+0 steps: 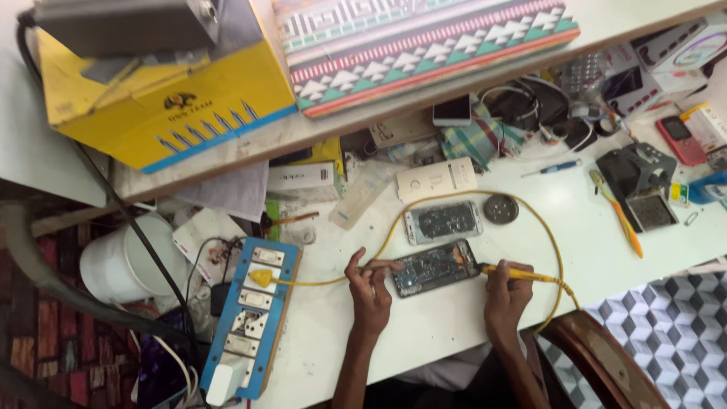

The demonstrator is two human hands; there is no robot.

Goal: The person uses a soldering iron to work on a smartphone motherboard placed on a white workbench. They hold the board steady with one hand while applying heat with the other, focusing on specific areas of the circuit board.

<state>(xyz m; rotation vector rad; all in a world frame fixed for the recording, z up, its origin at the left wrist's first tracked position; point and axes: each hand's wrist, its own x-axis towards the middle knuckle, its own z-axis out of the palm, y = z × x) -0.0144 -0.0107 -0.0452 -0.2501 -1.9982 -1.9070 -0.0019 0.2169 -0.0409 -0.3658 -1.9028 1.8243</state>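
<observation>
The opened phone (434,267) lies flat on the white bench (424,326), tilted a little, just in front of the person and well in from the near edge. The left hand (369,285) rests at the phone's left end, fingers curled together and pinched against its edge. The right hand (506,291) sits at the phone's right end, fingers clamped round a yellow soldering iron (515,272) whose tip touches the phone's right edge.

The iron's yellow cord (551,242) loops up and around behind both phones, then runs left across the bench to a yellow plug (261,278) in the blue switchboard (254,318), which overhangs the bench's left edge. A second phone (443,223) lies just behind the first, apart from it, with a white box (436,180) behind that and a round grey disc (500,208) to its right.

Open bench shows in front of the phone toward the near edge, and to the right between the cord loop and a yellow-handled tool (621,216). Beyond that tool stands a dark holder (640,182); a red phone (680,138) lies near the far right edge. The back is crowded: cables, a screwdriver (553,168), and a raised shelf carrying a yellow carton (163,98) and a patterned box (424,45). A white bucket (125,261) sits below, left of the bench.
</observation>
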